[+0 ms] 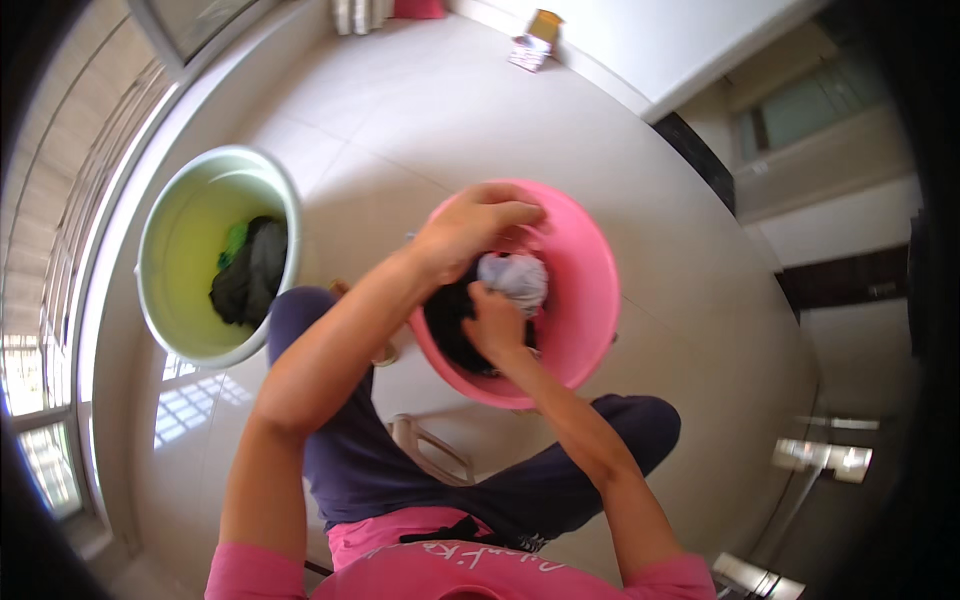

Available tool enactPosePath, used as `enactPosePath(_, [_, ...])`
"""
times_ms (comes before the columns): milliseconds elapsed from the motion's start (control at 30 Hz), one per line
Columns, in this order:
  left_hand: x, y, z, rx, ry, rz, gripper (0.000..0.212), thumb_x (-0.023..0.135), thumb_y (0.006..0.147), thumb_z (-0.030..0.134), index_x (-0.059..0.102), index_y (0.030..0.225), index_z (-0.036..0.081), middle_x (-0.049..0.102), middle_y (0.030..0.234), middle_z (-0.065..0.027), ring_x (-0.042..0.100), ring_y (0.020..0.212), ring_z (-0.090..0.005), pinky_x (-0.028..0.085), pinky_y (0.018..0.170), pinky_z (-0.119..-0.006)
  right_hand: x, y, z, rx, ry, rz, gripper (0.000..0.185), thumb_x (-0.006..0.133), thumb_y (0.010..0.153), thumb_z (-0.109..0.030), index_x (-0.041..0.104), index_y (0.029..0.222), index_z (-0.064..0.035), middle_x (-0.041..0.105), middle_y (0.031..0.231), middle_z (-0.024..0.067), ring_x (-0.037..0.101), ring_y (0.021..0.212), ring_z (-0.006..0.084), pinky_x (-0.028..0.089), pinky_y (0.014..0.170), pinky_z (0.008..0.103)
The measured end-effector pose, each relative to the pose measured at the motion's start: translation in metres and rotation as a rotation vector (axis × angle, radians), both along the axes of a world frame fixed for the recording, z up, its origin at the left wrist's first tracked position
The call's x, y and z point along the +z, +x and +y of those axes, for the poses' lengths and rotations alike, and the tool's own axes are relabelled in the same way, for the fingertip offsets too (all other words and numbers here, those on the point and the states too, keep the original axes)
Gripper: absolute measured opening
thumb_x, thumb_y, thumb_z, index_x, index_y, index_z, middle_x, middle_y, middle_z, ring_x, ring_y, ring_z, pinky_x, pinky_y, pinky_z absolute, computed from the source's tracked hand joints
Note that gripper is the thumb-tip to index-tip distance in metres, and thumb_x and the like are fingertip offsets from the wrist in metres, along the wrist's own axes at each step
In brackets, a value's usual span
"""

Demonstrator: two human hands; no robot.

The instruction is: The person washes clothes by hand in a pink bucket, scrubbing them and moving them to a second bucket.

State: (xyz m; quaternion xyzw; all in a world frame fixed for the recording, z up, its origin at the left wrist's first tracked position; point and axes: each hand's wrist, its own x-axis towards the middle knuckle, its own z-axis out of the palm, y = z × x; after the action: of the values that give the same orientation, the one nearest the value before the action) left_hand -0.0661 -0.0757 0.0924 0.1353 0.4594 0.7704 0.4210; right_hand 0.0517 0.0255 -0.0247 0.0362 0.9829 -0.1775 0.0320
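A pink plastic tub stands on the floor between my knees. Inside it lie a bunched light grey cloth and black cloth. My left hand is bent over the tub's far side, its fingers curled near something pink and blurred; whether it grips this is unclear. Lower in the tub, my right hand touches the grey cloth's near edge, beside the black cloth. Its fingers are bent, but their hold is partly hidden.
To the left stands a pale green tub holding dark grey cloth and a green piece. Part of a low stool shows between my legs. A small box sits by the far wall. A window wall runs along the left.
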Motion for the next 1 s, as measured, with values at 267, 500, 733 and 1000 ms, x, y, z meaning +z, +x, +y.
enactPosePath(267, [0.015,0.016,0.004,-0.055,-0.035,-0.011,0.015,0.045,0.081,0.012,0.051,0.087,-0.001,0.056,0.084,-0.0101,0.056,0.075,-0.0156,0.045,0.071,-0.026,-0.035,0.020,-0.025,0.325,-0.010,-0.001,0.014,0.046,0.070,-0.009,0.043,0.082,-0.0032,0.049,0.072,0.0191,0.055,0.057,0.0315,0.045,0.047,0.0366])
enactPosePath(500, [0.011,0.018,-0.001,-0.025,-0.081,-0.063,0.015,0.044,0.081,0.011,0.051,0.087,-0.001,0.056,0.084,-0.0107,0.056,0.076,-0.0153,0.044,0.070,-0.025,-0.076,-0.007,-0.032,0.423,-0.010,-0.172,0.021,0.045,0.072,-0.011,0.045,0.088,0.0028,0.051,0.079,0.0220,0.056,0.061,0.0306,0.046,0.050,0.0380])
enactPosePath(733, [0.008,0.011,-0.003,0.000,-0.121,-0.121,0.015,0.045,0.081,0.013,0.051,0.087,0.000,0.057,0.085,-0.0099,0.056,0.076,-0.0141,0.044,0.070,-0.025,-0.079,-0.034,-0.031,0.088,-0.567,-0.098,0.027,0.043,0.073,-0.011,0.049,0.094,0.0050,0.050,0.100,0.0223,0.050,0.092,0.0281,0.039,0.079,0.0368])
enactPosePath(1000, [0.013,0.012,0.004,-0.017,-0.095,-0.058,0.015,0.046,0.081,0.015,0.052,0.086,0.002,0.057,0.085,-0.0087,0.055,0.075,-0.0135,0.043,0.070,-0.025,-0.086,-0.075,-0.030,0.401,-0.039,-0.180,0.038,0.045,0.071,-0.011,0.043,0.106,0.0031,0.045,0.109,0.0196,0.042,0.103,0.0303,0.028,0.090,0.0356])
